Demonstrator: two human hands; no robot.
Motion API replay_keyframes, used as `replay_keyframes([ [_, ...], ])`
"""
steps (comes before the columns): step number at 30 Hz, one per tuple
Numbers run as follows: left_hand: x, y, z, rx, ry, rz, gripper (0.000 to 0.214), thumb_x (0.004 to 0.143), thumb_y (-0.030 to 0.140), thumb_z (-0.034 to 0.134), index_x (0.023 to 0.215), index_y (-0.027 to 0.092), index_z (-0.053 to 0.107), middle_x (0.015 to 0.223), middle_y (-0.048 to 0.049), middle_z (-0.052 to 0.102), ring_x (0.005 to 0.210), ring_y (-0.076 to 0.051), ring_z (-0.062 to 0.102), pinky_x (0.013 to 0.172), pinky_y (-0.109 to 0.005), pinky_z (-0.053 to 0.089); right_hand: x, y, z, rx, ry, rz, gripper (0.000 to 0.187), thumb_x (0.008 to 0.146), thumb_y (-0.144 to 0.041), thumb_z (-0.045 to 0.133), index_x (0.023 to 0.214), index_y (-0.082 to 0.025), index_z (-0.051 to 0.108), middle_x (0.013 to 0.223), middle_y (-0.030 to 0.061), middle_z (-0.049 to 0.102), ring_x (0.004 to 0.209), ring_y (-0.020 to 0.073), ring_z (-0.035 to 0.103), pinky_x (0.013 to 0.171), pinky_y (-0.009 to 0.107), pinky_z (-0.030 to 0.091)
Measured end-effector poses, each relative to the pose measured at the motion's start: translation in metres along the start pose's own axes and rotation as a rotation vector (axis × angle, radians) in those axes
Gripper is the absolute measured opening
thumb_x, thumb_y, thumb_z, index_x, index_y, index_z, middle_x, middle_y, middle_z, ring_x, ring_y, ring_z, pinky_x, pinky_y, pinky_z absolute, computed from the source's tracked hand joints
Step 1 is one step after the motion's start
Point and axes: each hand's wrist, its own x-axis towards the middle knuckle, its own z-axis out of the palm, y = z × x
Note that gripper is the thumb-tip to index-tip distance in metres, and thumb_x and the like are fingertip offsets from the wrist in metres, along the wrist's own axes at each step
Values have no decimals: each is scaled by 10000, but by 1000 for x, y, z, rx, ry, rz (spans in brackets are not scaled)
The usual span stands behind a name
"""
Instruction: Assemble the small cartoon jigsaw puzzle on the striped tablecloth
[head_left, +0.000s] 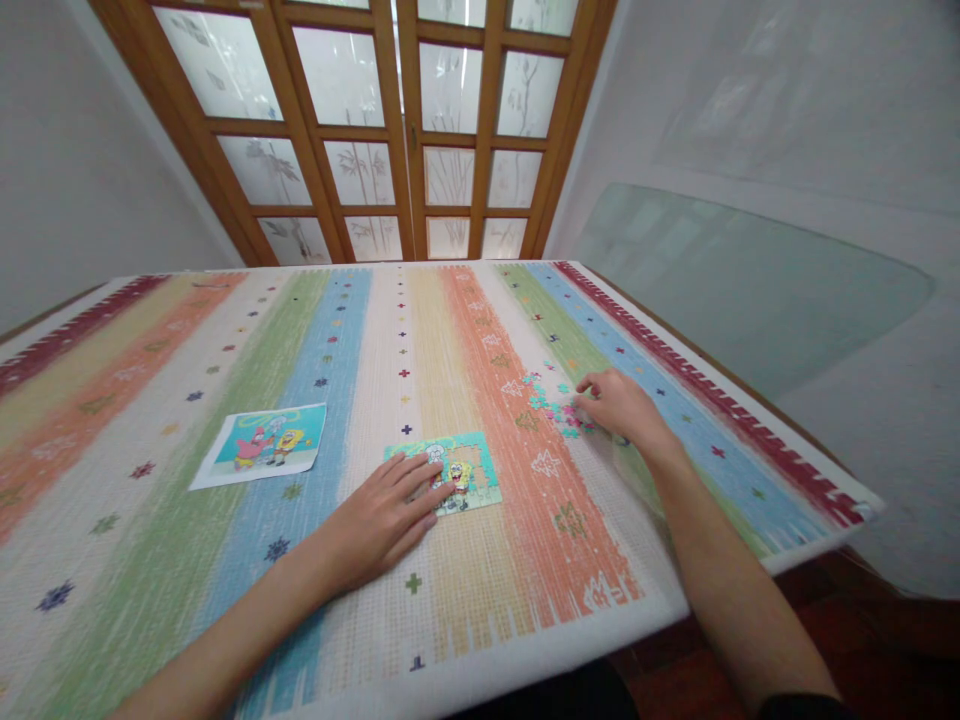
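A partly assembled jigsaw puzzle [480, 488] with a yellow cartoon figure lies in front of me, a tan gap showing in its upper right. My left hand [394, 505] rests flat over the puzzle's left side, fingers stretched out and covering part of it. To the right, loose puzzle pieces [559, 410] in turquoise and pink are scattered in a small heap. At the heap's right edge is my right hand [619, 402], its thumb and fingers drawn together in a pinch. Whatever sits between those fingertips is too small and hidden to make out.
Left of the puzzle lies a printed picture sheet [266, 442] with cartoon figures. Everything rests on a striped cloth [420, 590] over the table, whose near edge runs close to me. Beyond stand wooden doors with glass panes [360, 170]; a glass sheet [735, 270] is at right.
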Motion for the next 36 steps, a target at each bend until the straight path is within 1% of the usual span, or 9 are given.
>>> replay_keyframes([
  [3,0,0,0,0,-4,-7,422,1078,280,377,1487,236,471,1438,-111,557,1361,-305,485,1100,-576,453,2,8,2,-18,-76,69,170,811,-257,685,935,-177,770,895,89,731,800,214,652,631,270,408],
  [13,0,1,-1,-10,-18,-20,422,1078,280,380,1490,247,466,1448,-107,548,1372,-300,473,1106,-574,447,10,15,3,84,-177,61,66,761,-242,737,797,-188,750,769,55,738,694,186,656,589,258,404],
  [16,0,1,-2,-5,-27,-17,420,1078,275,378,1487,242,469,1449,-111,547,1372,-303,474,1100,-574,456,11,16,4,124,-188,85,37,731,-221,735,726,-188,718,708,42,720,659,174,641,576,253,400],
  [23,0,0,-1,-1,-9,-9,415,1078,275,376,1481,247,474,1456,-110,541,1373,-295,474,1117,-569,438,14,21,3,261,-142,130,131,655,-165,738,614,-193,617,606,14,651,581,159,584,540,252,395],
  [25,0,0,-1,-1,-2,-8,413,1078,275,373,1476,242,478,1450,-113,544,1368,-300,477,1111,-575,441,13,18,-1,306,-98,68,109,674,-180,722,648,-194,616,633,16,653,589,154,574,552,253,401],
  [27,0,0,0,-3,0,-7,411,1079,275,370,1472,237,484,1443,-115,549,1360,-304,483,1103,-581,446,10,11,-6,441,-48,-75,100,712,-241,709,704,-194,622,659,14,649,598,147,564,572,254,417],
  [29,0,0,0,-6,2,-7,409,1080,277,369,1470,238,485,1437,-113,554,1354,-303,487,1101,-579,448,4,0,-10,622,-57,-233,163,760,-335,699,761,-189,625,671,8,636,587,137,548,576,256,429],
  [34,1,1,-1,-4,-2,-8,413,1078,278,377,1477,242,477,1438,-108,556,1351,-304,488,1095,-572,452,-16,-40,-5,842,-216,-457,252,815,-407,726,864,-169,662,729,13,642,624,125,559,583,248,432],
  [36,1,1,-1,-3,-3,-8,414,1078,278,373,1476,238,478,1444,-109,551,1354,-306,485,1093,-573,450,-25,-57,1,870,-352,-529,235,844,-397,717,879,-167,682,732,14,657,636,123,573,599,248,439],
])
